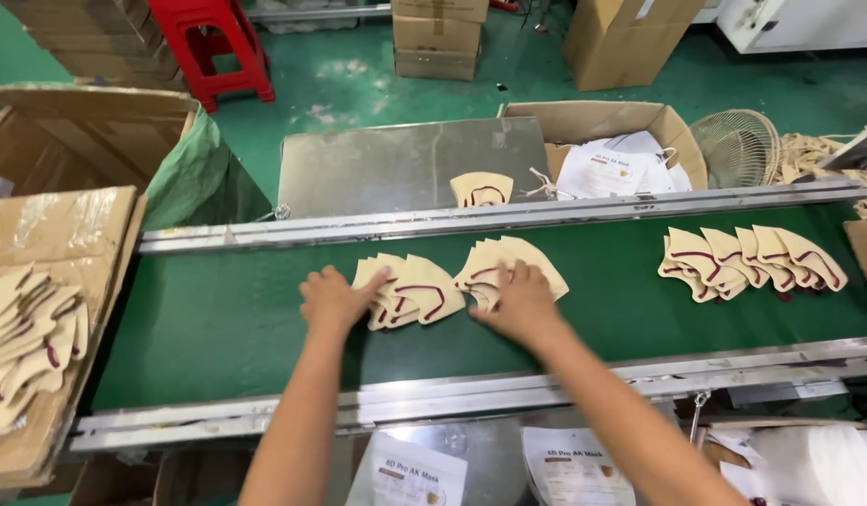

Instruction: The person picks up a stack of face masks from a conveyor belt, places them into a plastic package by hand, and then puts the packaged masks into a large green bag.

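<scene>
Left hand point(332, 298) lies flat on the left mask stack point(410, 292); right hand point(519, 302) presses open on the right stack point(508, 265), side by side across the belt point(218, 319).

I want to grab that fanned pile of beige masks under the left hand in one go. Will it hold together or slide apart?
The pile of masks would probably slide apart: thin flat pieces overlap loosely. They look light and floppy, likely to droop. The left hand presses flat on them, which suggests the smooth green belt lets them slip.
</scene>
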